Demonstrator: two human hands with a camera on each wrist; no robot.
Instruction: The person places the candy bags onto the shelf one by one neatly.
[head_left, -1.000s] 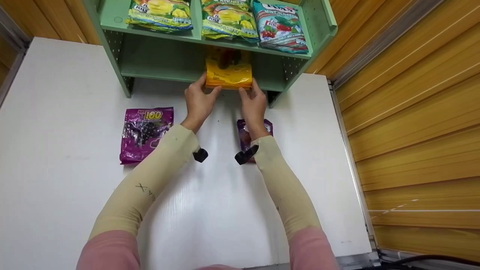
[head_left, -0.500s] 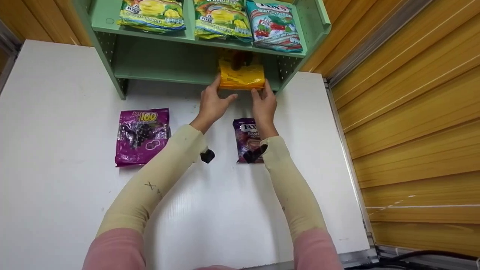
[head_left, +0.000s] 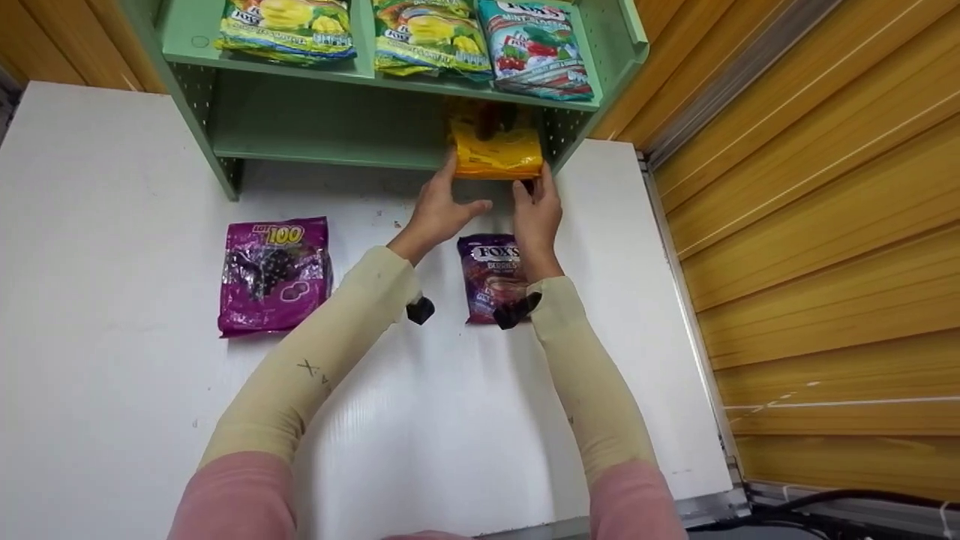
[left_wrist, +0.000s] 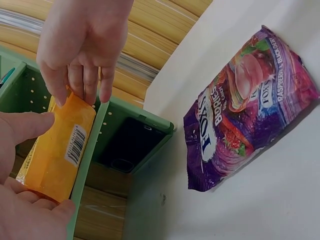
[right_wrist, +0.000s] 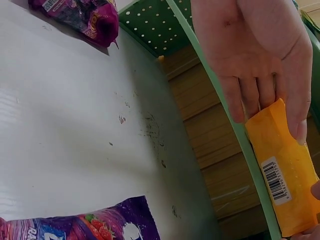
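Observation:
A yellow bag [head_left: 499, 154] with a barcode lies on the lower green shelf [head_left: 330, 150], near its right end. My left hand [head_left: 439, 210] touches the bag's left side with its fingers, the thumb spread away from the front edge. At the bag's right front corner my right hand [head_left: 538, 217] holds it between thumb and fingers. In the left wrist view the right hand [left_wrist: 85, 50] comes from above, fingers at the end of the yellow bag [left_wrist: 67, 145]. In the right wrist view the left hand [right_wrist: 255, 55] reaches the other end. The bag's back is in shadow.
A purple Fox's Berries candy bag [head_left: 487, 277] lies on the white table [head_left: 420, 465] under my right forearm. Further left lies a magenta Lot 100 bag [head_left: 274, 277]. Fox's bags, two yellow-green [head_left: 289, 30] and one teal [head_left: 534, 52], fill the upper shelf. Wooden panels [head_left: 810, 247] line the right side.
Both hands and the yellow bag have moved right along the lower shelf. The left thumb has come away from the bag's front edge. The purple bag shows more from under the right forearm.

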